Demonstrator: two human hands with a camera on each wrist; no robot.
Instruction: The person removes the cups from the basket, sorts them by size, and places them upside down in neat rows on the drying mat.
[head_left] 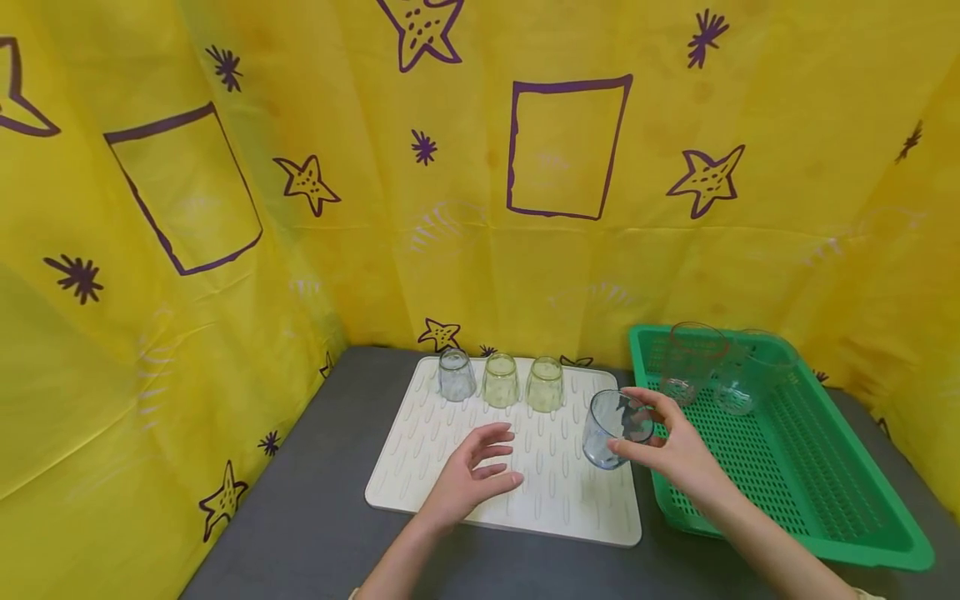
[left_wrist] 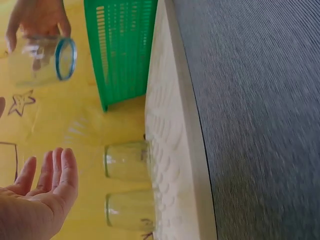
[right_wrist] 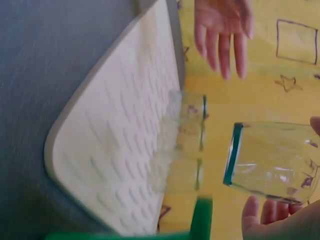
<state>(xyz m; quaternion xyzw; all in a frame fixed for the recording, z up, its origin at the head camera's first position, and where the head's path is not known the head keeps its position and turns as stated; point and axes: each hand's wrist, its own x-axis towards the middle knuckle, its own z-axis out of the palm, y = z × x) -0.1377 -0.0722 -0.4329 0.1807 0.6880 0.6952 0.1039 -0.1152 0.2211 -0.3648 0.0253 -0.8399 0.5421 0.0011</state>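
My right hand (head_left: 678,450) grips a clear bluish drinking glass (head_left: 602,433) between thumb and fingers, above the right edge of the white ribbed mat (head_left: 480,492). In the right wrist view the glass (right_wrist: 272,160) has its thick blue-green base toward the table and its mouth up. My left hand (head_left: 471,479) hovers over the front middle of the mat, fingers loosely bent, holding nothing. Along the mat's back edge stand three upside-down glasses in a row: a bluish one (head_left: 456,379) on the left, then a yellow-green one (head_left: 500,383) and another yellow-green one (head_left: 545,387).
To the right of the mat is a green perforated basket (head_left: 862,467). At its back are a pink-rimmed clear glass (head_left: 686,367) and another clear glass (head_left: 742,379). Yellow cloth (head_left: 375,267) with purple drawings hangs behind and left of the dark grey table (head_left: 300,517).
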